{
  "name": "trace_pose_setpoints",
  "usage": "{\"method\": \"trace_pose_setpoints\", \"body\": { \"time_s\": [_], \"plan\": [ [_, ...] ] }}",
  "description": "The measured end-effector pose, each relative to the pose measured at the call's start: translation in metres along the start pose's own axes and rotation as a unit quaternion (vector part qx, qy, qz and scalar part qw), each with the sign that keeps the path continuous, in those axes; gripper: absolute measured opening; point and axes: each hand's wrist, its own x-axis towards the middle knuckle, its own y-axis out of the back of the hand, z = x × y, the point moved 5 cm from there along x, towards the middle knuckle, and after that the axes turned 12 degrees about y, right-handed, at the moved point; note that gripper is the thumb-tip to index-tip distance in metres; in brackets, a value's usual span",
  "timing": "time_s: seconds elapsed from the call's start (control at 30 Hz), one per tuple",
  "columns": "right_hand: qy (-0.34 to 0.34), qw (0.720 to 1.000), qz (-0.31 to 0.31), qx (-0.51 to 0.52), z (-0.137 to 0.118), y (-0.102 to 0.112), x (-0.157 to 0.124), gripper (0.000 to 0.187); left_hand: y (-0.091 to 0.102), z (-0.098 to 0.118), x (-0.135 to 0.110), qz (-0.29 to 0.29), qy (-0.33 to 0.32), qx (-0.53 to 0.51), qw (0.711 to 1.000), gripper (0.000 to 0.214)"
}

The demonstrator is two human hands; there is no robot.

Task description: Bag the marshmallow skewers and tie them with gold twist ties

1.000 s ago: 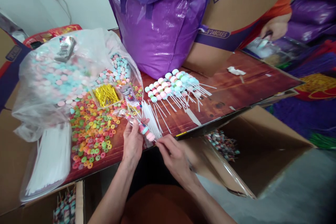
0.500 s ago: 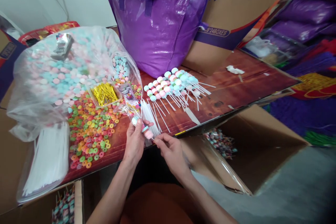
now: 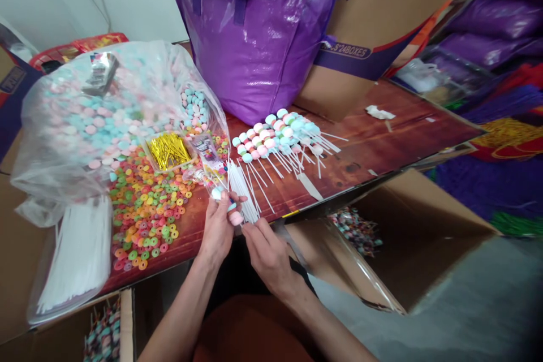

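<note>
Spanning the two hands near the front edge of the table [image 3: 348,164], the candy skewer [image 3: 232,206] looks light, its marshmallows [image 3: 236,218] probably soft, so the left hand [image 3: 218,222], wrapped round them, needs gentleness, while the right hand [image 3: 257,237] pinches the likely stiffer lower end.

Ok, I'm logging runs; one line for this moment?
left hand: holding candy skewer; right hand: at its near end; nearby: white sticks

Pink and pale-blue marshmallow skewer [image 3: 236,218]
</note>
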Motion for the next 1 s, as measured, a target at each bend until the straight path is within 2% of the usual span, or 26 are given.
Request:
{"method": "trace_pose_setpoints", "body": {
  "time_s": [0.2, 0.37, 0.47, 0.53, 0.63, 0.7, 0.83, 1.0],
  "plan": [
    [-0.053, 0.995, 0.045, 0.076, 0.011, 0.002, 0.005, 0.025, -0.011, -0.005, -0.004, -0.069, 0.09, 0.015, 0.993, 0.03],
    [-0.114, 0.98, 0.115, 0.117, 0.01, 0.0, 0.012, 0.025, -0.008, -0.012, -0.006, -0.072, 0.123, 0.017, 0.99, 0.031],
    [-0.137, 0.973, 0.116, 0.147, 0.012, 0.001, 0.015, 0.023, -0.003, -0.008, -0.005, -0.086, 0.15, 0.027, 0.985, 0.042],
    [-0.158, 0.967, 0.095, 0.177, 0.016, 0.002, 0.015, 0.02, 0.002, 0.002, -0.002, -0.062, 0.129, 0.022, 0.989, 0.044],
    [-0.182, 0.96, 0.061, 0.205, 0.021, 0.004, 0.014, 0.018, 0.01, 0.018, 0.004, -0.018, 0.074, 0.005, 0.997, 0.033],
    [-0.177, 0.962, 0.05, 0.204, 0.022, 0.006, 0.013, 0.019, 0.012, 0.022, 0.008, -0.004, 0.066, -0.007, 0.998, 0.028],
    [-0.156, 0.969, 0.039, 0.186, 0.022, 0.011, 0.014, 0.021, 0.018, 0.022, 0.011, 0.032, 0.045, -0.03, 0.998, 0.03],
    [-0.148, 0.975, 0.034, 0.162, 0.023, 0.006, 0.019, 0.022, 0.014, 0.009, 0.008, 0.026, 0.036, -0.021, 0.999, 0.034]
  ]
}}
